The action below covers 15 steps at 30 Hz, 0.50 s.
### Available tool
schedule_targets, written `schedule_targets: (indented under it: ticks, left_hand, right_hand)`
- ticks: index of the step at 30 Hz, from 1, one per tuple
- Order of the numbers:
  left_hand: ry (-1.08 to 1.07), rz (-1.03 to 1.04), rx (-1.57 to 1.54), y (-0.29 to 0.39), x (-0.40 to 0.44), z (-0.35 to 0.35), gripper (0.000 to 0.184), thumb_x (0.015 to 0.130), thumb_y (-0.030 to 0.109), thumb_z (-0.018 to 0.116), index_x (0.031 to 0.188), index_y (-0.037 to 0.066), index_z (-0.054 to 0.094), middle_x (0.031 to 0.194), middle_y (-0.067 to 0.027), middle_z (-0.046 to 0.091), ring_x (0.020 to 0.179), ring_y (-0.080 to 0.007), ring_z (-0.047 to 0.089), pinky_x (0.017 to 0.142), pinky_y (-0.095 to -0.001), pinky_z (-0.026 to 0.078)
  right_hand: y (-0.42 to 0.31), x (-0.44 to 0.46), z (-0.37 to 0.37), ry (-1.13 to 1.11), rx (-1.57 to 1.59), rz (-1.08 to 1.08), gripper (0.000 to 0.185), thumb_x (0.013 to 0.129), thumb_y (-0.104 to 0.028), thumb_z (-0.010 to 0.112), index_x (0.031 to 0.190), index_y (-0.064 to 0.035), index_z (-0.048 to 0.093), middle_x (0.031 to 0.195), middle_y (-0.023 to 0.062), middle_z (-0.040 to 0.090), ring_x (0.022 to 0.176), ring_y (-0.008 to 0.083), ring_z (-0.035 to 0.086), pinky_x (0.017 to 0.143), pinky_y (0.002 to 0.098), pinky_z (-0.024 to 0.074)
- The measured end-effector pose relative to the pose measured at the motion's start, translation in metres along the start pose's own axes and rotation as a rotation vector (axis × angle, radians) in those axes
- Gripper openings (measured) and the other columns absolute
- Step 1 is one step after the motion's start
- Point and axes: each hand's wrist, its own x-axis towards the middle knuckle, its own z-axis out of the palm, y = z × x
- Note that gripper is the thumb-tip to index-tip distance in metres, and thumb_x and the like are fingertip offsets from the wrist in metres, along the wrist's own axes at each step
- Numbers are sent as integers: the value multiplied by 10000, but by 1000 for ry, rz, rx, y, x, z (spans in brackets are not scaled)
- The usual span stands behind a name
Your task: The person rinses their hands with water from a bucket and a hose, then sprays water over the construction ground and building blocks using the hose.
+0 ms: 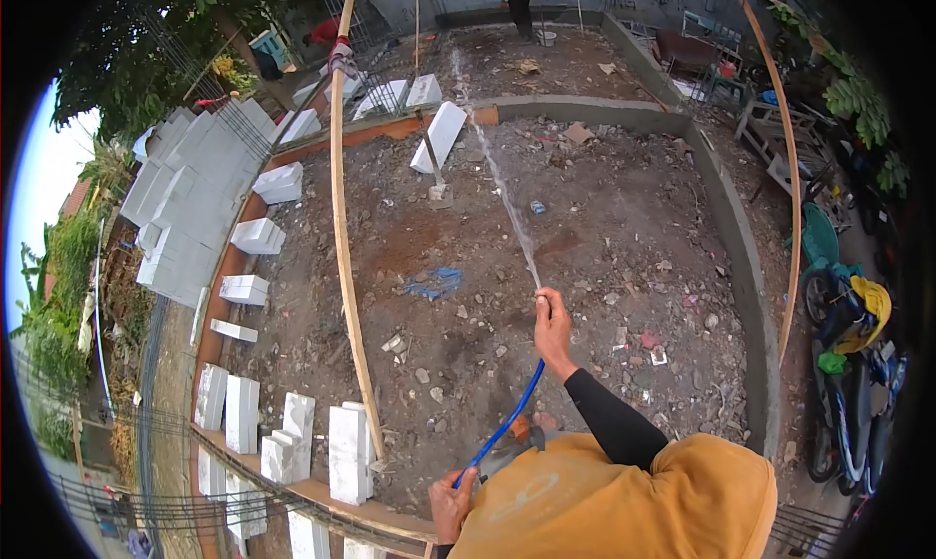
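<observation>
A hand could go over the bumpy dirt [634, 228], between the long wood pole [340, 198] on the left and the low gray wall [733, 237] on the right. White blocks [242, 415] get in the way at the near left, and one tilted block [441, 137] gets in the way farther off.

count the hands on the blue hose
2. The right hand holds the blue hose up front, at its spraying end; the left hand holds it lower down, beside the orange shirt.
</observation>
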Motion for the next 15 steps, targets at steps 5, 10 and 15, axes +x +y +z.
schedule_targets:
  ticks: [5, 10, 15]
  left_hand:
    - [-94, -122, -89, 5, 0, 8, 429, 867, 373, 732, 854, -56, 717, 548, -96, 532, 537, -132, 457, 521, -361, 383]
    - [-84, -51, -96, 14, -2, 15, 440, 874, 373, 717, 816, -62, 691, 541, -91, 516, 539, -124, 454, 525, -358, 379]
    - [-147, -136, -122, 20, -6, 13, 457, 859, 413, 728, 873, -43, 705, 719, -142, 566, 713, -215, 507, 665, -377, 398]
  right_hand:
    - [-11, 18, -9, -6, -53, -16, 154, 1016, -167, 502, 1127, -108, 591, 707, -15, 494, 626, 76, 452, 569, 283, 385]
    - [-6, 36, -17, -11, -29, -49, 157, 1015, -167, 498, 1127, -109, 591, 718, -19, 493, 629, 79, 449, 570, 285, 383]
    - [-14, 47, -22, -42, -40, -19, 159, 1014, -165, 494, 1123, -105, 593, 730, -13, 491, 637, 88, 448, 574, 292, 380]
